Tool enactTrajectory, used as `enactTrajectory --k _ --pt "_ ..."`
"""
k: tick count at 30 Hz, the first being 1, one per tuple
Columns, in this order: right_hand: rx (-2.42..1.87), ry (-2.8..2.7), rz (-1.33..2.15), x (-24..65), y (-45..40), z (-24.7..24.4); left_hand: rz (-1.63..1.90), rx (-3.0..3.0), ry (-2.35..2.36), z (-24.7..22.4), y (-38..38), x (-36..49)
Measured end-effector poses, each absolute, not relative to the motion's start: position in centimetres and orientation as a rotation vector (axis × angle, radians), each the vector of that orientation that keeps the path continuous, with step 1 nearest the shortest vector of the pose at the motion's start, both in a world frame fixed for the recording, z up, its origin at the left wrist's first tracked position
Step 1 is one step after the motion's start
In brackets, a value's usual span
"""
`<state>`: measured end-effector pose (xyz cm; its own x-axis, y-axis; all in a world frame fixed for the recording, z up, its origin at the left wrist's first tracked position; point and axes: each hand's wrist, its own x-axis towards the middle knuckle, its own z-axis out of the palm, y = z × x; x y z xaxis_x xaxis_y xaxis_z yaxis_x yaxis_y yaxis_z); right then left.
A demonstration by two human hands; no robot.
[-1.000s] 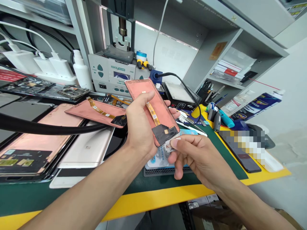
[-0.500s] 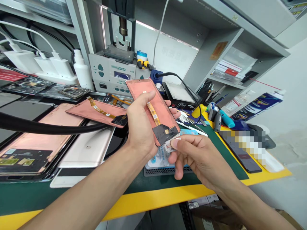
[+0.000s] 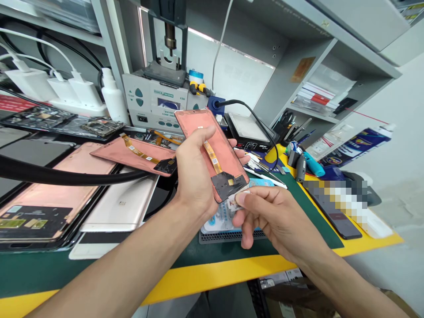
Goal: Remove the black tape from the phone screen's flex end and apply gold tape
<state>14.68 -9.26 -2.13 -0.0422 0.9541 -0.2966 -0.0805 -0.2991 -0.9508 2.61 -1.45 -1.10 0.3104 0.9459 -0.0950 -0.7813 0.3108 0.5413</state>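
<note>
A pink screen (image 3: 222, 155), held up

The left hand (image 3: 194, 174) holds it at a tilt, thumb on the pink side. The right hand (image 3: 266, 207) pinches a small pale piece (image 3: 233, 202) right by the screen's bottom edge. Another pink screen (image 3: 132, 157) lies to the left. Behind stand a gray machine (image 3: 152, 106) and a white bottle (image 3: 114, 99). The green mat (image 3: 314, 221) has a yellow edge (image 3: 188, 280).

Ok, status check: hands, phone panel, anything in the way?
Left hand gripping phone panel, pinkish side showing. Right hand pinching small thin piece by panel's lower end. Black cable crossing at left, apart from panel.
</note>
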Motion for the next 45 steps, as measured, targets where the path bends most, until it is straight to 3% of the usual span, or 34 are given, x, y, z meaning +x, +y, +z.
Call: enactTrajectory --k 45 --pt "-1.577 -0.843 1.478 13.6 -8.4 0.3 1.172 0.319 0.455 -1.9 -0.9 2.6"
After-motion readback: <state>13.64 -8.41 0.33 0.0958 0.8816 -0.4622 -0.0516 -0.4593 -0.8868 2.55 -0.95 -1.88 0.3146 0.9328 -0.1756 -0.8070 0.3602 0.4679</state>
